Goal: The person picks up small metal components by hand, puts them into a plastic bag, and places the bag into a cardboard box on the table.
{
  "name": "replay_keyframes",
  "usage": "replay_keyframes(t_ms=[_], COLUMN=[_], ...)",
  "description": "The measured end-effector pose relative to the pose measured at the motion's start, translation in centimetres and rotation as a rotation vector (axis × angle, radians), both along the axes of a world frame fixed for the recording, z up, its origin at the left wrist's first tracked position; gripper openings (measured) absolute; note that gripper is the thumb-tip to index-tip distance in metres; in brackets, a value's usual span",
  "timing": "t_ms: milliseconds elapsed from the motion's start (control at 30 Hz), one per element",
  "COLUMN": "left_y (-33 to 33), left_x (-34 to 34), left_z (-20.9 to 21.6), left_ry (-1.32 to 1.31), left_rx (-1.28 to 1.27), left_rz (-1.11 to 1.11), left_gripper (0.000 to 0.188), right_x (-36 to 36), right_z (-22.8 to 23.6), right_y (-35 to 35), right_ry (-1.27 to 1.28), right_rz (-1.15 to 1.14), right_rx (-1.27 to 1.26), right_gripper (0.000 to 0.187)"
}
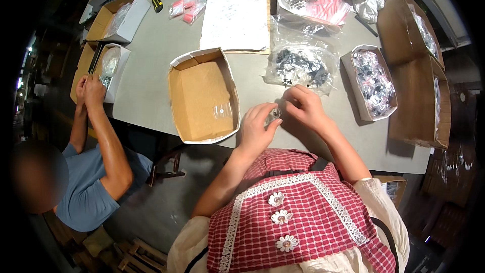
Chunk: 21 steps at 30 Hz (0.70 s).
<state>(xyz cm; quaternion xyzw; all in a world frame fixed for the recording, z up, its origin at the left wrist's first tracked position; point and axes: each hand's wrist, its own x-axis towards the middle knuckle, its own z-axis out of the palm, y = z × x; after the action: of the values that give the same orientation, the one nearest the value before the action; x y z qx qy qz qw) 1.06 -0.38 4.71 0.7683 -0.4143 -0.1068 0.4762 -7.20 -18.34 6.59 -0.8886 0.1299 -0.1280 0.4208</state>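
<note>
My left hand pinches a small clear plastic bag with a small round piece showing in it, just over the table's near edge. Close on its right, my right hand has thumb and fingers drawn together; what they hold, if anything, is hidden. Beyond my hands lies a large open clear bag of small black and silvery parts. To the left stands a shallow cardboard box, with one small clear packet on its bottom.
At right, a white box holds many small filled packets, beside tall brown cartons. Farther back lie a paper sheet, red-striped bags and a yellow-black cutter. A co-worker's hands work over a box at left.
</note>
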Motion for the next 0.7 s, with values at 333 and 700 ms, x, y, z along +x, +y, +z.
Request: replay_keyframes(t_ms=[333, 700], left_y=[-1.0, -0.5], left_x=[0.0, -0.9], left_z=[0.8, 1.0], left_ry=[-0.019, 0.061], left_rx=[-0.018, -0.07], left_rz=[-0.033, 0.007], left_gripper=[0.039, 0.043], right_x=[-1.9, -2.2], right_z=[2.6, 1.8], right_y=[0.8, 0.4], right_ry=[-0.066, -0.034], right_rz=[-0.003, -0.002], right_rx=[0.15, 0.398], right_gripper=[0.02, 0.01])
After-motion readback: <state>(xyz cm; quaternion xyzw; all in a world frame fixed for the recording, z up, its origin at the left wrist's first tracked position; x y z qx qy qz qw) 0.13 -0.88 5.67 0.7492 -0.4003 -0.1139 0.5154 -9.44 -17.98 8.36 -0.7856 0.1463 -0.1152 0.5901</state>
